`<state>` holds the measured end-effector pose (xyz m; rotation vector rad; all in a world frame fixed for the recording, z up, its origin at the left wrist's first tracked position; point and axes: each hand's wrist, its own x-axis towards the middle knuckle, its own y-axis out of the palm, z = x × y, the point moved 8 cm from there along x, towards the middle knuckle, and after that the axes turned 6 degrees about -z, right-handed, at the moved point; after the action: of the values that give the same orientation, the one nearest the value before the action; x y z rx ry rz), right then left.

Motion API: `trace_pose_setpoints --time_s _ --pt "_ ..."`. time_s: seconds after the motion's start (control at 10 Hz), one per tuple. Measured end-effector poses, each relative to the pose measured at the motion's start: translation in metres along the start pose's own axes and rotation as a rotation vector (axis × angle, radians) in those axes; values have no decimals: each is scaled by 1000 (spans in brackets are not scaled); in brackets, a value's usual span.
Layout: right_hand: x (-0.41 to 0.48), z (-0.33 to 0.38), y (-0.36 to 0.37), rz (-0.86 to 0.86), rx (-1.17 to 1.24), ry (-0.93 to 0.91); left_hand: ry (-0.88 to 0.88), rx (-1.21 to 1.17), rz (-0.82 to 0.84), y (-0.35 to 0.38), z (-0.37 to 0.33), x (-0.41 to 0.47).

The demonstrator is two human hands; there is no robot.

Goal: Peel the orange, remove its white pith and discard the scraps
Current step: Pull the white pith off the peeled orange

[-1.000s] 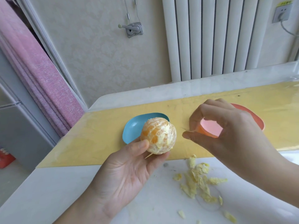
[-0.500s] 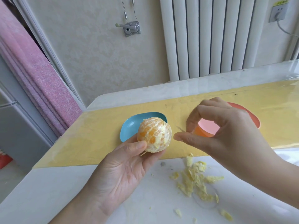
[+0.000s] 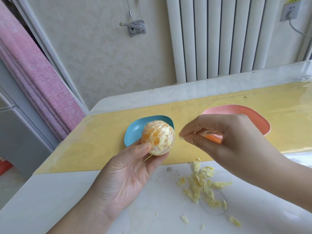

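Note:
My left hand [image 3: 128, 173] grips a peeled orange [image 3: 158, 137] by its lower side, thumb on the front. Patches of white pith still cover the fruit, and a thin strand hangs under it. Just right of the orange, my right hand [image 3: 224, 141] pinches a small scrap of pith [image 3: 181, 137] between thumb and fingertips, a short gap away from the fruit. A pile of pale pith scraps [image 3: 204, 188] lies on the white table below my right hand.
A blue dish [image 3: 133, 132] sits behind the orange on the yellow mat [image 3: 94, 149]. A pink-orange dish [image 3: 260, 122] lies behind my right hand. Loose scraps [image 3: 234, 221] dot the white table [image 3: 50, 200] near its front. A radiator and wall stand behind.
My right hand's thumb and fingers have closed together beside the orange, with a small pith scrap now in the pinch. The orange stayed in my left hand.

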<state>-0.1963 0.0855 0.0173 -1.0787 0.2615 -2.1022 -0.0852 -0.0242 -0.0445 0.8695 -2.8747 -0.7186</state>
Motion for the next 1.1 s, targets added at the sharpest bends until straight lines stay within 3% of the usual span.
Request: trace_pose_setpoints --time_s 0.2,0.5,0.8,1.1 --pt "1 4 -1 10 -55 -21 10 -8 -15 -4 1 0" --pt "-1 -1 0 5 45 113 -3 -17 -31 -7 3 3" --pt "-4 -1 4 20 -58 6 -21 -130 13 2 -1 0" --pt "-2 7 -4 -76 96 -39 10 -141 51 3 -4 -2"
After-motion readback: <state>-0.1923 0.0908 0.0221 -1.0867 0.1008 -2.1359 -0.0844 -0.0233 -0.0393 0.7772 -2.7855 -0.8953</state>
